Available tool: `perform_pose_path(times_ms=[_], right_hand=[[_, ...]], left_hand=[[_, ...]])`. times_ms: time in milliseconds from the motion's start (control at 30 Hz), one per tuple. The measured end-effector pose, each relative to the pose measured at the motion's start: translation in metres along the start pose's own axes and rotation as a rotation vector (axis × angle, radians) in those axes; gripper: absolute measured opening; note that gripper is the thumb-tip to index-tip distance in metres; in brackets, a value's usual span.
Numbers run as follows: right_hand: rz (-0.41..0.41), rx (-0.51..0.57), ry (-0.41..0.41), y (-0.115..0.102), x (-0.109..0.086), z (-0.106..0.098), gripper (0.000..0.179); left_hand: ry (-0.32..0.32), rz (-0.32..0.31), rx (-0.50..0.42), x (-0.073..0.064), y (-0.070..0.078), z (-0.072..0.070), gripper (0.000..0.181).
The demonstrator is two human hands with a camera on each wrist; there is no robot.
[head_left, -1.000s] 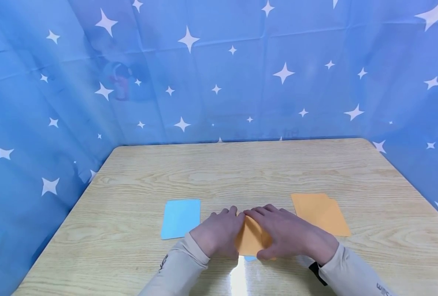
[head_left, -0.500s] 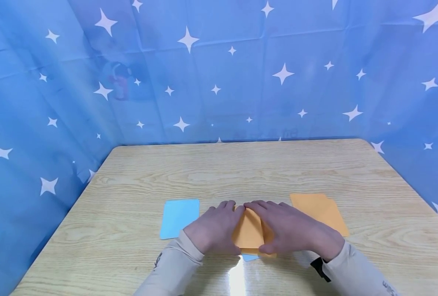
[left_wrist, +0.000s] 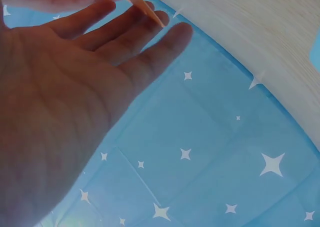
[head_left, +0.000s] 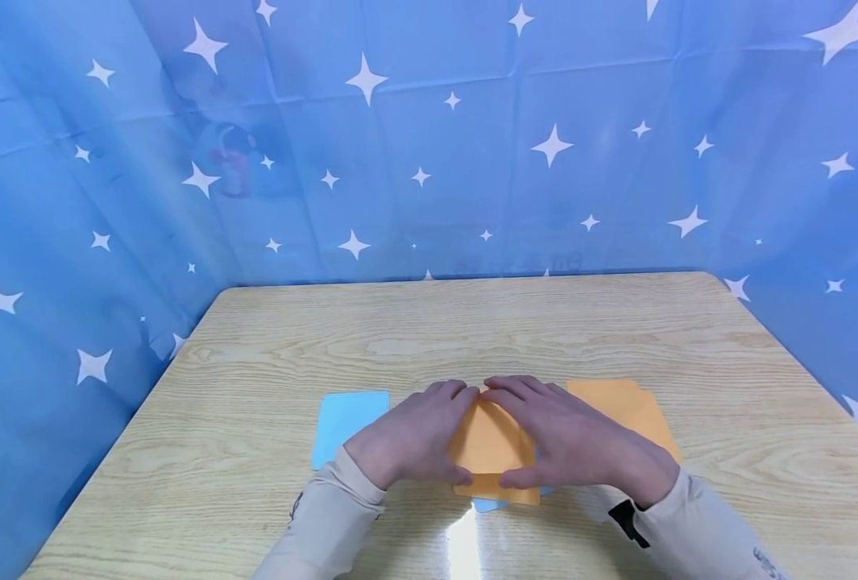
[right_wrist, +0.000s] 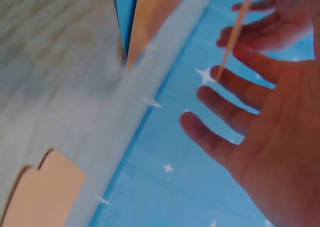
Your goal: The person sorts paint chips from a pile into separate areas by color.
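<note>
In the head view my left hand (head_left: 417, 439) and right hand (head_left: 569, 439) hold one square orange sheet of paper (head_left: 492, 443) between them, fingers at its far edge and thumbs at its near edge. The sheet is raised over another orange sheet (head_left: 497, 488), with a blue sheet's corner (head_left: 488, 505) poking out beneath that. Seen from the left wrist, the held sheet's thin edge (left_wrist: 145, 7) lies against the left fingertips. From the right wrist, the same sheet (right_wrist: 234, 39) appears edge-on at the right fingertips. The hands hide its sides.
Blue square sheets (head_left: 349, 423) lie on the wooden table (head_left: 429, 330) left of the hands. To the right, partly behind my right forearm, overlapping orange sheets (head_left: 624, 411) lie slightly offset. A blue star-patterned cloth (head_left: 429, 137) hangs behind the table.
Both hands have moved up in the head view with the orange sheet, and the left wrist has shifted left. More of the orange sheet underneath shows now. The side sheets have stayed put.
</note>
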State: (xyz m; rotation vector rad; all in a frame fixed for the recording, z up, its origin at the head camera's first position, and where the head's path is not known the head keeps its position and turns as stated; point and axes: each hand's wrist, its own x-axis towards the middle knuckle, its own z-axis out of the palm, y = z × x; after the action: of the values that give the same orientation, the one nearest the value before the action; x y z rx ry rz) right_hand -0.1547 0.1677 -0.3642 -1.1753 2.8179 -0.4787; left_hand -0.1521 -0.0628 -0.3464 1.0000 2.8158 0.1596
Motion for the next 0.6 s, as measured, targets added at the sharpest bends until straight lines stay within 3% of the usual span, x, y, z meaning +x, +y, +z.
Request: perform_pose_path(times_ms=[367, 600], right_hand=[[0.009, 0.002, 0.035, -0.001, 0.003, -0.004, 0.088], [0.004, -0.013, 0.041, 0.0, 0.004, -0.006, 0.093]], left_hand=[[0.027, 0.003, -0.034, -0.004, -0.005, -0.008, 0.101], [0.073, 0.038, -0.041, -0.005, -0.01, -0.012, 0.1]])
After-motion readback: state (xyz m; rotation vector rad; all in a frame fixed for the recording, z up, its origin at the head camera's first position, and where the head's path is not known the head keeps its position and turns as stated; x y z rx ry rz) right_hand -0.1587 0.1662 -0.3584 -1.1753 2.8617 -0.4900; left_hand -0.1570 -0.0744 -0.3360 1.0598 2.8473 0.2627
